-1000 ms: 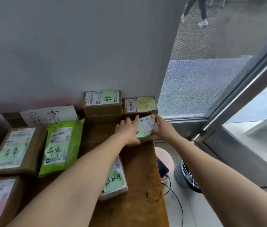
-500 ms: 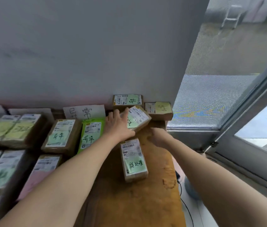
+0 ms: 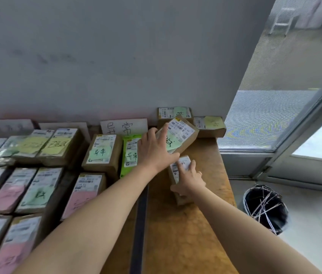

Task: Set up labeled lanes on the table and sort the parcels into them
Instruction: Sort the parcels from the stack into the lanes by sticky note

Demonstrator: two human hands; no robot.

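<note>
My left hand (image 3: pixel 154 149) holds a tilted brown parcel (image 3: pixel 181 133) with a white label and a green note, raised over the back of the wooden table (image 3: pixel 185 224). My right hand (image 3: pixel 188 179) grips a second brown parcel (image 3: pixel 177 169) lying flat on the table just below it. A white lane sign with black characters (image 3: pixel 123 126) leans on the wall. Under it lie a brown parcel (image 3: pixel 101 150) and a green bag parcel (image 3: pixel 130 153), both with green notes. Two more brown parcels (image 3: pixel 174 112) (image 3: pixel 209 125) sit at the back right.
Rows of parcels with pink, green and yellow notes (image 3: pixel 37 186) cover the table's left part. A black-lined waste bin (image 3: pixel 264 208) stands on the floor to the right. An open glass door (image 3: pixel 304 135) is beyond the table's right edge.
My left hand has carried the tilted parcel leftward from the back-right parcels. My right hand let go of it and now grips the flat parcel on the table. The view has swung left.
</note>
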